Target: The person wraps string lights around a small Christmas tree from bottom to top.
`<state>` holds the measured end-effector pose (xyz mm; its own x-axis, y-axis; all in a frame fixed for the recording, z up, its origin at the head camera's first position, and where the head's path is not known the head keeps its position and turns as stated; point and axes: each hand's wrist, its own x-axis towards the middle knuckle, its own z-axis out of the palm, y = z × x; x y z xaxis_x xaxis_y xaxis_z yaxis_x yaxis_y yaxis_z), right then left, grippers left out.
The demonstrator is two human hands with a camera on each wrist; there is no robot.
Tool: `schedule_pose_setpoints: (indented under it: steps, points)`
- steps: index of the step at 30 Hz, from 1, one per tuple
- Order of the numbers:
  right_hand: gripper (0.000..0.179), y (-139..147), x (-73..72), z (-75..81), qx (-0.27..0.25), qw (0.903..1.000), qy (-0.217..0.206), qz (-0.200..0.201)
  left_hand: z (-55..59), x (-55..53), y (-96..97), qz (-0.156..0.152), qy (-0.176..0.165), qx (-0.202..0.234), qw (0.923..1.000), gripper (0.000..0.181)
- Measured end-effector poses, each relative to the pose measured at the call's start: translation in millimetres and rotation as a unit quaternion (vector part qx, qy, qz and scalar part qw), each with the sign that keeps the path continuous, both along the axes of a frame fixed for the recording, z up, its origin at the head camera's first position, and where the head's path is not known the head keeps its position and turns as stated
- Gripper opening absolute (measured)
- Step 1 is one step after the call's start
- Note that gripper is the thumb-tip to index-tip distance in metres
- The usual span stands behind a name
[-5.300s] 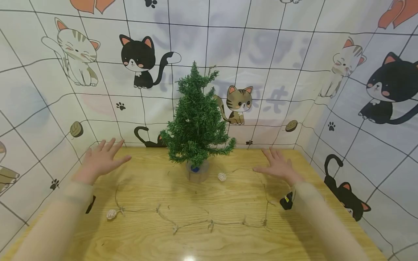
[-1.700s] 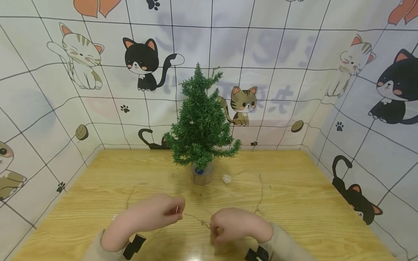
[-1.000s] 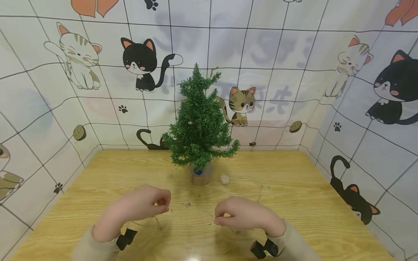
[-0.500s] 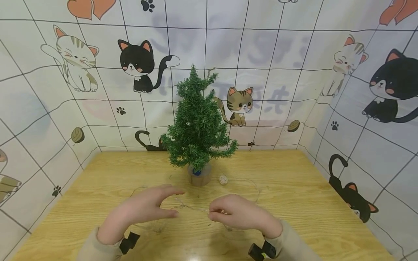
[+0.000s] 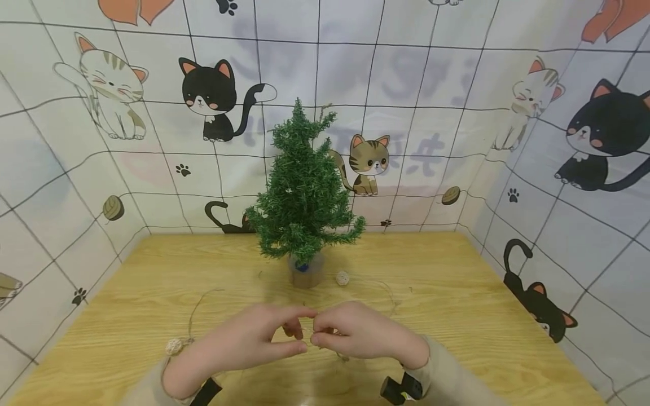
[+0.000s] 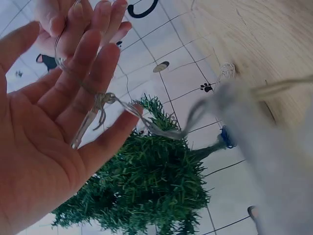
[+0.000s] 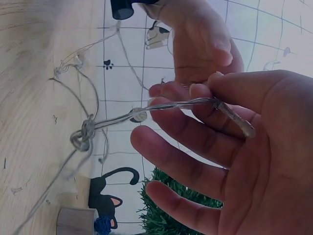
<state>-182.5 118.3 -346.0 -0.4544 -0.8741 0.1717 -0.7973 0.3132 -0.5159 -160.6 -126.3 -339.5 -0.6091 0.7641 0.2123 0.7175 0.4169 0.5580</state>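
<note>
My right hand [image 5: 360, 332] pinches a thin knotted cord [image 7: 122, 116] between thumb and index finger. A short brown stub [image 7: 237, 120] at the cord's end lies across its fingers toward the palm. My left hand [image 5: 254, 338] is right beside it, index finger reaching to the right hand's fingertips and thumb held apart. In the left wrist view, another stretch of cord [image 6: 159, 129] runs across the left fingers, with a small clear tube [image 6: 85, 126] hanging from a knot before the palm. Two pale woven balls, one near the tree [image 5: 342, 278] and one by the left forearm [image 5: 174, 345], lie on the table.
A small green artificial tree [image 5: 302, 197] in a wooden base [image 5: 306, 276] stands at the table's back. Behind it and at both sides hangs a cat-print cloth [image 5: 294, 67]. A blurred whitish shape [image 6: 264, 161] crosses the left wrist view.
From spread above the table, both hands have come to the middle and lifted part of the cord. In the last half second the left hand has moved right, up to the right hand.
</note>
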Motion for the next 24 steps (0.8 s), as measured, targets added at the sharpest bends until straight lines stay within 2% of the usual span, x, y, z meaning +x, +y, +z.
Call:
schedule_pose_setpoints:
  steps: [4, 6, 8, 12, 15, 18, 20, 24]
  points:
    - [0.023, -3, 0.5, 4.4, 0.002, 0.9999, -0.012, -0.005, 5.3, 0.1, 0.4, 0.002, 0.027, -0.005, 0.9996, 0.042]
    - [0.022, -4, 0.0, 4.6, -0.009, 0.9987, -0.050, -0.002, 9.0, 0.0, 0.1, 0.006, 0.043, -0.010, 0.9990, 0.040]
    - [0.020, -5, -0.6, 4.0, -0.027, 0.9937, -0.109, 0.006, 13.7, 0.2, -0.4, 0.010, 0.060, -0.015, 0.9981, 0.037]
    - [0.015, -7, -1.7, 4.2, -0.071, 0.9665, -0.245, 0.027, 26.5, 1.5, -3.0, 0.004, 0.142, -0.008, 0.9899, 0.020]
    - [0.019, -8, -1.8, 8.4, -0.094, 0.9493, -0.298, 0.032, 40.3, 3.0, -7.8, 0.002, 0.211, 0.001, 0.9775, 0.006]
    - [0.024, -8, -1.3, 15.8, -0.110, 0.9405, -0.320, 0.028, 57.4, 4.8, -14.4, 0.013, 0.252, -0.001, 0.9676, 0.004]
    - [0.025, -8, -1.4, 21.6, -0.115, 0.9435, -0.310, 0.019, 69.4, 6.7, -19.1, 0.023, 0.263, -0.009, 0.9644, 0.004]
    - [0.018, -7, -2.6, 33.0, -0.126, 0.9520, -0.279, 0.008, 91.4, 11.0, -25.7, 0.045, 0.303, -0.026, 0.9516, 0.003]
